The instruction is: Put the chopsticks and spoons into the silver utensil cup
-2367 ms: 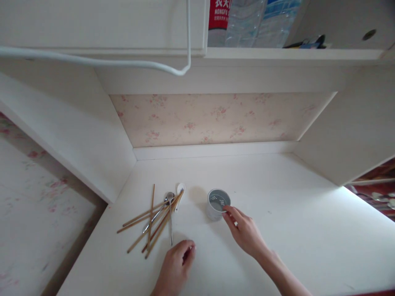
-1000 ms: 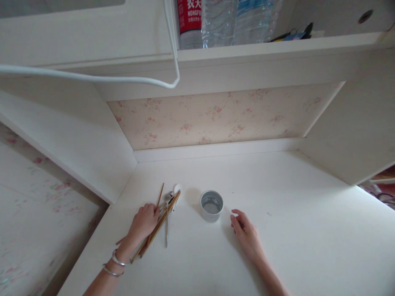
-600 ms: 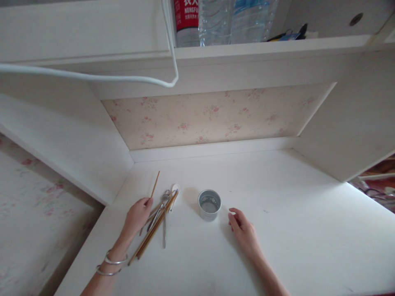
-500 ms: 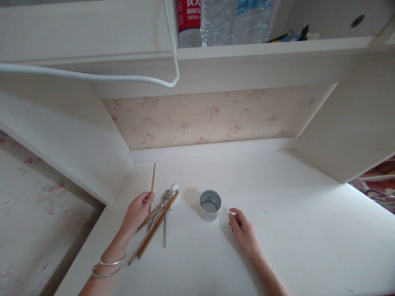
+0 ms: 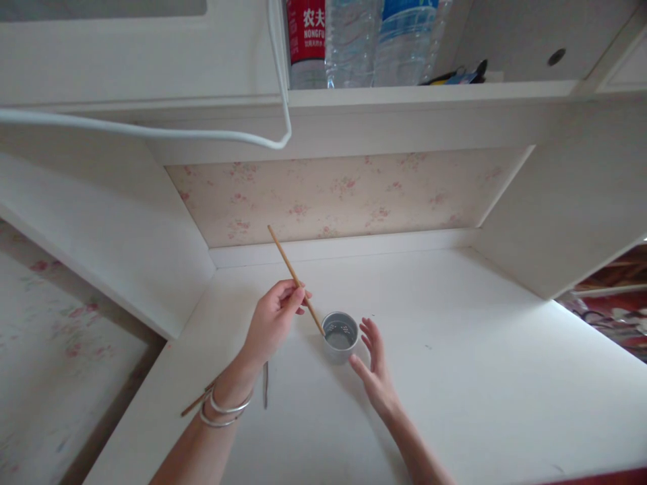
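Observation:
My left hand (image 5: pixel 273 320) pinches one wooden chopstick (image 5: pixel 288 266) near its middle; the stick slants, its lower tip at the near-left rim of the small grey perforated cup (image 5: pixel 340 335). My right hand (image 5: pixel 373 367) is open, fingers spread, palm beside the cup's right side, touching or almost touching it. The rest of the chopsticks and a metal spoon (image 5: pixel 265 393) lie on the white desk (image 5: pixel 455 350), mostly hidden under my left forearm, which wears two silver bangles (image 5: pixel 225 411).
A shelf overhead holds water bottles (image 5: pixel 354 40), one with a red label. A white cable (image 5: pixel 151 131) hangs across the upper left. White side panels wall the desk on the left and right; floral wallpaper (image 5: pixel 344 195) forms the back.
My left hand lifted one chopstick out of the pile and carried it right to the cup's rim. My right hand moved up beside the cup and spread its fingers.

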The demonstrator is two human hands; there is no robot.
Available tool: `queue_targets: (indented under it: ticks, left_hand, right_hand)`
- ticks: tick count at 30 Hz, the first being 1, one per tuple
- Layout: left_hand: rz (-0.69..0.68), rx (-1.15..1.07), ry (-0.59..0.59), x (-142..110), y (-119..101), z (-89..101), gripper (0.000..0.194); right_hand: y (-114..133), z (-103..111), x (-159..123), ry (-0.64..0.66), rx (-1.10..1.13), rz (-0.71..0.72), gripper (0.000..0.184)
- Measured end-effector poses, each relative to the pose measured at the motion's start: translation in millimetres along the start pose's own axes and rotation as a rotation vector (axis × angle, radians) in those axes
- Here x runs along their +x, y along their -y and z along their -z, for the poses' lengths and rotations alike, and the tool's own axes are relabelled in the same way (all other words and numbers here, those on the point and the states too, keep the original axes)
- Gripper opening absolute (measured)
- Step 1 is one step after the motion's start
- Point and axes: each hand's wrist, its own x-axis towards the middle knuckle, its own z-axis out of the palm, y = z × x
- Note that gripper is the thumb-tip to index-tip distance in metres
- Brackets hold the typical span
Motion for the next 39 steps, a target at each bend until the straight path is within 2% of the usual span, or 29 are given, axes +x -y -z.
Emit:
queue_targets:
  ticks: [3, 10, 14, 24, 29, 33, 35, 39]
  left_hand:
    - [-0.023, 0.032, 0.029, 10.9, 10.0, -17.0, 0.036]
    - [-0.035, 0.189, 0.102, 18.7, 50.5, -42.9, 0.036]
    - [-0.036, 0.227, 0.109, 10.8, 61.8, -47.6, 0.033]
    - [-0.037, 0.217, 0.120, 3.8, 69.3, -50.1, 0.032]
    - [-0.024, 0.206, 0.058, -0.2, 54.2, -47.1, 0.031]
    - [0.054, -0.062, 0.057, -8.3, 20.4, -38.0, 0.033]
    - [0.050, -0.175, 0.064, -11.9, 4.4, -33.5, 0.034]
    - [0.042, -0.230, 0.025, -13.1, -8.5, -28.1, 0.032]
  right_hand:
    - [-11.1, -8.7, -1.2, 0.025, -0.098, -0.038, 0.085]
    - [-13.8, -13.4, 1.8, 0.023, -0.203, 0.038, 0.067]
    - [-16.3, -13.5, 2.0, 0.021, -0.163, 0.017, 0.069]
    - [-15.4, -12.5, -0.1, 0.062, -0.185, -0.010, 0.070]
    - [-14.6, -12.4, -1.5, 0.063, -0.189, 0.003, 0.069]
    - [-16.1, -12.3, -1.7, 0.064, -0.200, 0.013, 0.070]
    - [-17.3, -12.5, -1.4, 0.065, -0.191, 0.012, 0.071]
    - [-21.4, -13.1, -1.3, 0.072, -0.167, -0.002, 0.072]
